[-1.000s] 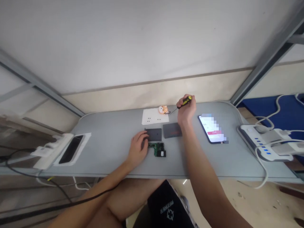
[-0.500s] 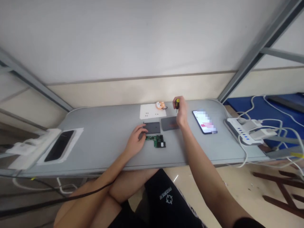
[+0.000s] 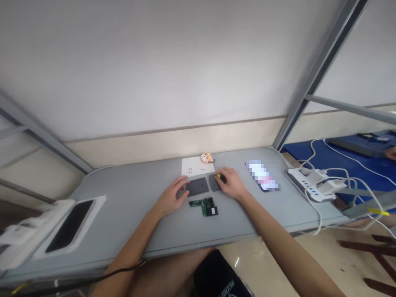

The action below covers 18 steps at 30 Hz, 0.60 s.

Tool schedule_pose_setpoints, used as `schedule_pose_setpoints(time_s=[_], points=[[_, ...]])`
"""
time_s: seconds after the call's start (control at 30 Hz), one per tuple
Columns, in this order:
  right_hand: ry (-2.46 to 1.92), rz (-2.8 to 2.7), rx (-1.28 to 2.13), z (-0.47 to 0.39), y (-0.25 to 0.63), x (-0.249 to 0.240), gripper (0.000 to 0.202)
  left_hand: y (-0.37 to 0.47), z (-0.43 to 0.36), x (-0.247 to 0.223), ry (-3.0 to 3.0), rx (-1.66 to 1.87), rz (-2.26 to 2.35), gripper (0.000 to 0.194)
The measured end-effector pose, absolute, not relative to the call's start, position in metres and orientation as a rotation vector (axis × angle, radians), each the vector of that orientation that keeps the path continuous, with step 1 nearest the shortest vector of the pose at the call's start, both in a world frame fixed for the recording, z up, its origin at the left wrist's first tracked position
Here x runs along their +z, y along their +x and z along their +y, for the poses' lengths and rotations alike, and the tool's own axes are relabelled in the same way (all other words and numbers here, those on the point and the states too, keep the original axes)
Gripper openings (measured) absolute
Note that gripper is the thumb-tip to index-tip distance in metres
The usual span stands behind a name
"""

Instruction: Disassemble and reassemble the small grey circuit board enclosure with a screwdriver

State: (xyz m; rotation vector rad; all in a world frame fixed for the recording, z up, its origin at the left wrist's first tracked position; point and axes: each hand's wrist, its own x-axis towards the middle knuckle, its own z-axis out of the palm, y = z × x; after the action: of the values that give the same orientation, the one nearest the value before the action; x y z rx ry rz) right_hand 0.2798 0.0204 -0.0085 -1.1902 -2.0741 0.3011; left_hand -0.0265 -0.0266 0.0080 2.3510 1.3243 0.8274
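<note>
My left hand (image 3: 171,196) holds the left end of a dark rectangular casing panel (image 3: 198,187), its thumb and fingers spread along opposite edges. A second dark panel (image 3: 213,182) lies just right of the first, partly hidden by my right hand (image 3: 231,182). That hand is closed around a small screwdriver (image 3: 219,175) with a yellow-ended black handle; its tip is out of sight. In front of the panels rests a green circuit board (image 3: 204,205) with black parts. Behind them, several tiny dark screws (image 3: 190,169) sit on a white sheet (image 3: 198,165).
An orange-and-white animal-shaped item (image 3: 206,158) sits on the sheet's back corner. A lit phone (image 3: 262,176) lies to the right, near a power strip (image 3: 309,185) with white cables. At left, a dark phone (image 3: 70,225) lies on white paper. Metal frame posts flank the desk (image 3: 133,231).
My right hand has come down and left with the screwdriver, from above the second panel onto it. My left hand has shifted at the first panel's end, thumb clear of the circuit board. The view has tilted up.
</note>
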Motion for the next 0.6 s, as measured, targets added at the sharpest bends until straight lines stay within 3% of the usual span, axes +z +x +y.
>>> schedule_pose_setpoints(time_s=[0.6], points=[[-1.183,-1.996,0.345,0.023,0.277,-0.016,0.011,-0.030,-0.029,0.005,2.218,0.935,1.505,0.030]])
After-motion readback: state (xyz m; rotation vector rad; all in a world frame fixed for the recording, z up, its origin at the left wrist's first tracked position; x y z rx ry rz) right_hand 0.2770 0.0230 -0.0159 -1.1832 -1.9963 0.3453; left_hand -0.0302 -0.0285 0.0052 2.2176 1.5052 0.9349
